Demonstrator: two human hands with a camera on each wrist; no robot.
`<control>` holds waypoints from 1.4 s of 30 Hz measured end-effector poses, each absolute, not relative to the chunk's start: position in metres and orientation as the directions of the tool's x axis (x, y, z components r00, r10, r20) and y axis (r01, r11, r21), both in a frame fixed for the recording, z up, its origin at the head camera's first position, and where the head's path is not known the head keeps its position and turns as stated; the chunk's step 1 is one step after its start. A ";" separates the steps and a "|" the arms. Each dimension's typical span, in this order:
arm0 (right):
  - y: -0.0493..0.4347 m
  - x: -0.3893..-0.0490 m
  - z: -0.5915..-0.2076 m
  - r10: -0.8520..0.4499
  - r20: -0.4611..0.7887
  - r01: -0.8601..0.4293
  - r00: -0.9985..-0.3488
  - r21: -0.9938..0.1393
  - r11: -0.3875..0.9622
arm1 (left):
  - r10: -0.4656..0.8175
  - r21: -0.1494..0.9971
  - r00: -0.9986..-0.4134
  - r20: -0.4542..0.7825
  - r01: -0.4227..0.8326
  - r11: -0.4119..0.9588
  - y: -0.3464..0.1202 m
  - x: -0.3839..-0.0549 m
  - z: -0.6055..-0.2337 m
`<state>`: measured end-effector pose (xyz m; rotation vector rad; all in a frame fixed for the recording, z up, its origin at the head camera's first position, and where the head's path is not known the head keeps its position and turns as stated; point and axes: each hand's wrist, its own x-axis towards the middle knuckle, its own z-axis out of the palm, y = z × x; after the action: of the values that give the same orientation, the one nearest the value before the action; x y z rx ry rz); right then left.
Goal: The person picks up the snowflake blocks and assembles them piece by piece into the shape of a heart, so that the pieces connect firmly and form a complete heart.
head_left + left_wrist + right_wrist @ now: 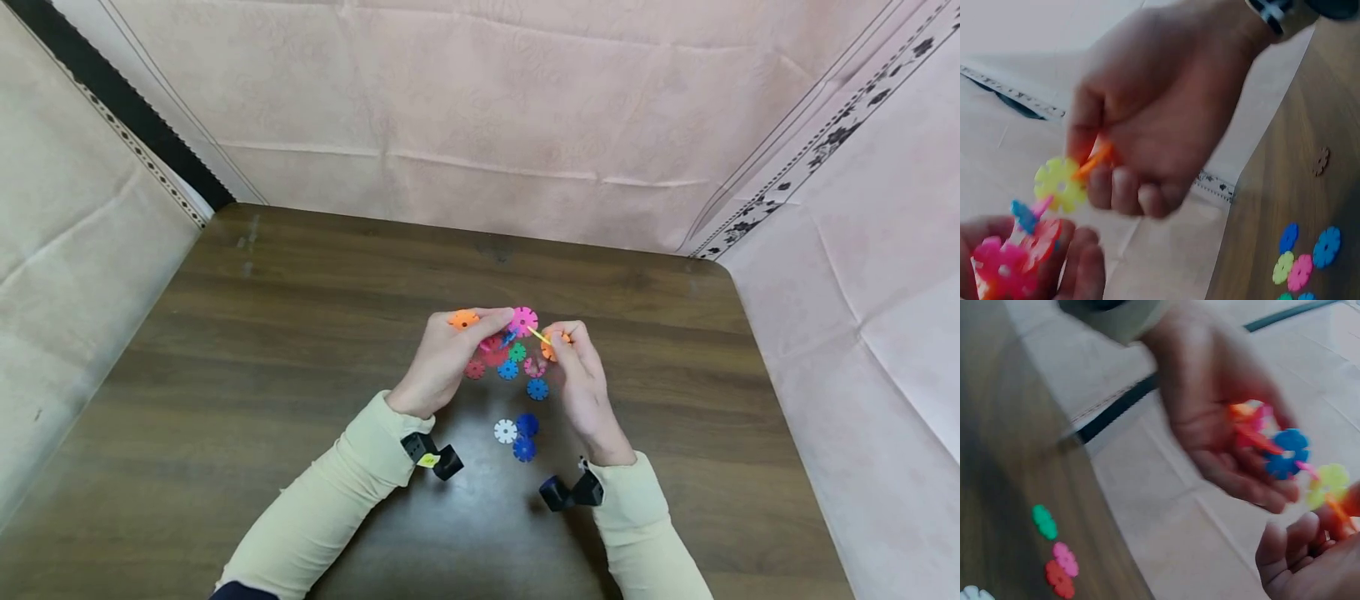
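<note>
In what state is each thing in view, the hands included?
Left hand: holds the disc cluster.
Disc cluster: assembled, held.
Right hand: pinches an orange disc.
Orange disc: apparently joined to the yellow disc.
Yellow disc: raised; joint with the cluster unclear.
White disc: on the wooden table, unheld.
Two dark blue discs: on the table, unheld.
Green disc: on the table, unheld.

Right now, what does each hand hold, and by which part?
The right hand holds a yellow disc by the attached orange disc; the left hand holds a disc cluster, exact grip spot hidden.
</note>
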<state>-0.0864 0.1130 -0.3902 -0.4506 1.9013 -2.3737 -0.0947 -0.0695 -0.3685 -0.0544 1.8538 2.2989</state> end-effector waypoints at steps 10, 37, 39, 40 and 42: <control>0.133 -0.088 -0.386 -0.198 0.070 -0.032 -0.978 -0.981 -0.191 | 0.310 0.982 -0.941 -0.136 -0.169 -0.079 -0.088 -0.105 -0.368; 0.136 -0.087 -0.389 -0.182 0.084 -0.078 -0.980 -0.996 -0.041 | 0.369 0.978 -0.907 -0.202 -0.210 0.018 -0.091 -0.117 -0.372; 0.137 -0.087 -0.392 -0.159 0.074 -0.069 -0.984 -0.997 -0.038 | 0.370 0.976 -0.908 -0.197 -0.219 -0.018 -0.093 -0.117 -0.372; 0.138 -0.088 -0.392 -0.152 0.073 -0.068 -0.986 -0.997 -0.038 | 0.375 0.975 -0.906 -0.195 -0.221 -0.027 -0.094 -0.116 -0.372; 0.139 -0.089 -0.393 -0.139 0.069 -0.065 -0.988 -0.997 -0.032 | 0.402 0.976 -0.897 -0.184 -0.215 -0.034 -0.096 -0.116 -0.373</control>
<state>-0.0893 0.1391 -0.3935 -0.2264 2.1492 -2.2081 -0.1163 -0.0956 -0.3733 0.1959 1.8312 1.9836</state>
